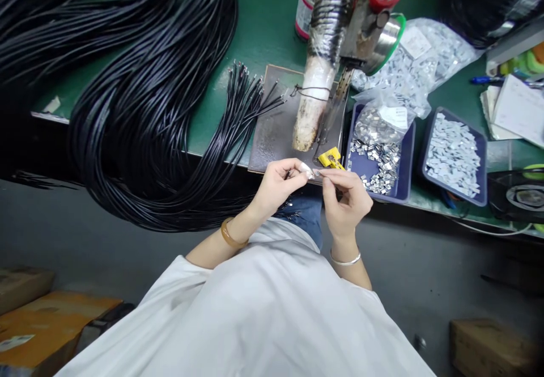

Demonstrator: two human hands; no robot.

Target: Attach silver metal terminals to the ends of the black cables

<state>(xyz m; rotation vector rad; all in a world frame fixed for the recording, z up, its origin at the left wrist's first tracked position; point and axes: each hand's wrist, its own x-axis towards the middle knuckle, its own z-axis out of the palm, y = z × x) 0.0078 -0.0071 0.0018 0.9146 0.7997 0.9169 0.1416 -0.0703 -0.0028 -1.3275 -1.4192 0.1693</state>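
Spanning the top: green surface (262,14), clock directions taken from where the hands meet.
Floor: grey (161,263); cardboard box (38,326) at 8 o'clock, brown carton (488,346) at 4.
Blue tray: one (357,164), at 2 to 3 o'clock, holding loose metal clips (385,167) and a clear bag (380,121) of more.
Second tray: one (482,167), at 3 o'clock, heaped with pale flat pieces (453,153).
Large bag: clear plastic (419,54), at 2 o'clock, pale pieces inside.
Jar: one (304,14), at 12 o'clock, pink-edged label.
Black cables: thick looped bundle (170,82), 9 to 11 o'clock, hanging past the edge; the fanned ends lie toward a dark plate (274,133).
Hose: ribbed, wrapped (325,37), at 12 o'clock, pale end over the plate.
Yellow item: one (331,157), at 1 to 2 o'clock, near the right fingers.
Left hand: (283,184) fingertips pinched closed on a small piece (315,173), white covering on one finger; brown bangle (232,235).
Right hand: (346,198) thumb and forefinger closed on the same piece, other fingers curled; silver bangle (346,261).
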